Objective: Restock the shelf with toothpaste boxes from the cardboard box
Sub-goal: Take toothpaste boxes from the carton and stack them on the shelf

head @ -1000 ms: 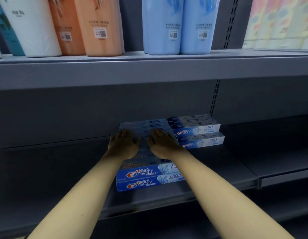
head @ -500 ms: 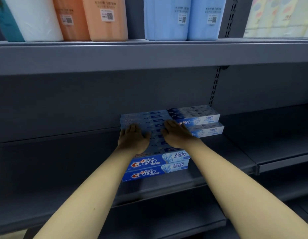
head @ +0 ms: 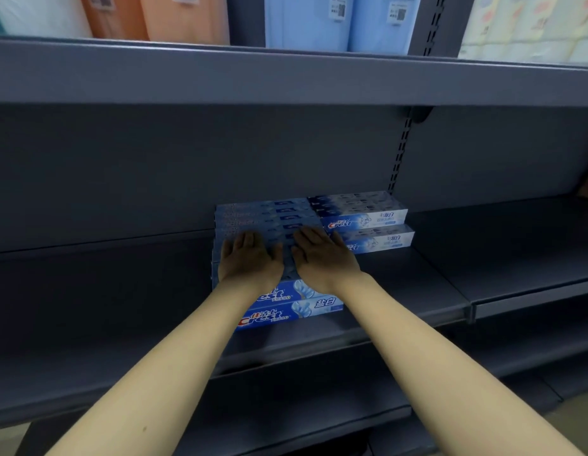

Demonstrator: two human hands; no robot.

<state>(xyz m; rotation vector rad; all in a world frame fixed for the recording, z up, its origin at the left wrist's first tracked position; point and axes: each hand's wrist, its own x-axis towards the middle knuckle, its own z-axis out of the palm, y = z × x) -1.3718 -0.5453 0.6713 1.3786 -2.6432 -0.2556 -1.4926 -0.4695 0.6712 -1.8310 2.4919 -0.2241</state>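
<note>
A two-layer stack of blue Crest toothpaste boxes (head: pixel 299 306) lies on the grey middle shelf (head: pixel 401 291), running from the back panel toward the front edge. My left hand (head: pixel 249 261) and my right hand (head: pixel 322 258) lie flat, side by side, on top of this stack, fingers straight and pointing to the back. To the right stands a second, paler stack of toothpaste boxes (head: pixel 368 218), two layers high, against the back panel. The cardboard box is out of view.
The shelf above (head: pixel 286 77) carries orange (head: pixel 184 18) and light-blue refill pouches (head: pixel 305 21). A slotted upright (head: pixel 399 153) divides the back panel. Bare shelf stretches left of the stack and in the bay on the right (head: pixel 522 258). A lower shelf (head: pixel 286 406) juts out beneath my forearms.
The blue stack has slid back on the shelf under my flat hands. The camera has dropped and come closer, so the upper shelf sits higher in view.
</note>
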